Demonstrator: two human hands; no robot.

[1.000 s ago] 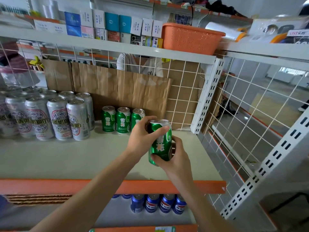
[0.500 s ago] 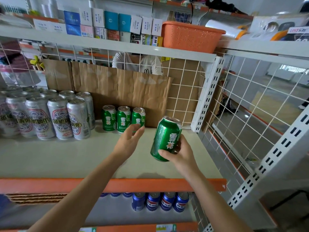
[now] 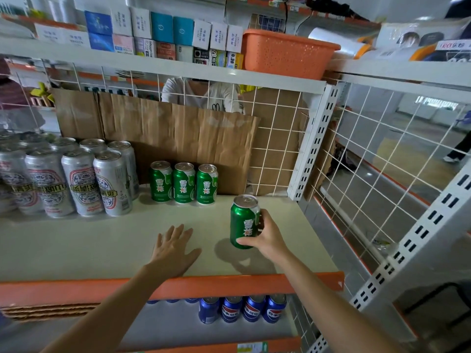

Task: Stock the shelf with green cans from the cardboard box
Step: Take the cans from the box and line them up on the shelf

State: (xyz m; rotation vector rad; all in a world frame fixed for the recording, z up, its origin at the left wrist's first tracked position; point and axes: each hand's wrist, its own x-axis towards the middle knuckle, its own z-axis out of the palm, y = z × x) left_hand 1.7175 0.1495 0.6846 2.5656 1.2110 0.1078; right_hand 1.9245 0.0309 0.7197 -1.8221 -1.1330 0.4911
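upright green can [image 3: 244, 221] above shelf [image 3: 102, 240]

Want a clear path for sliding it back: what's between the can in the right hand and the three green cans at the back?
Only bare shelf shows between the held can and the three green cans in the head view.

right hand [image 3: 267, 238] gripping a green can [image 3: 244, 221] upright over the shelf [image 3: 76, 245] | left hand [image 3: 174, 249] flat, palm down beside it | three green cans [image 3: 184, 182] lined up beyond

one head cam, worn, looks fwd and down from close onto the shelf [image 3: 102, 245], wire back panel [image 3: 277, 149] facing it; no 2nd view.
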